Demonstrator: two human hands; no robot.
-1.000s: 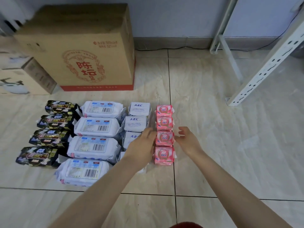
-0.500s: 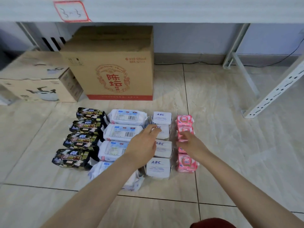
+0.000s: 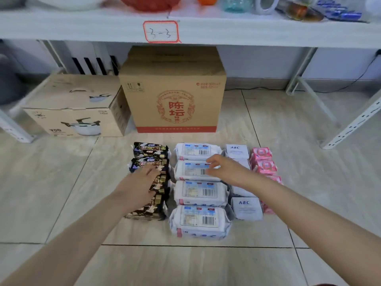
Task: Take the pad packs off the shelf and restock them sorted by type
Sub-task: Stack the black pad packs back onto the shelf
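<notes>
The left hand is covering the middle black packs, hiding their print. The right hand and forearm are blocking the middle ABC packs and part of the pink packs. The top edge is cropping the items on the shelf: a red bowl and a tape roll are showing only partly. Barcode label text on the white packs is reading too small. Both elbows are running off the bottom.

Floor: beige marbled tile, dark grout lines. White metal shelf across top, red-bordered label on its edge. Two cardboard boxes beneath, against pale wall. Black cable along skirting.
</notes>
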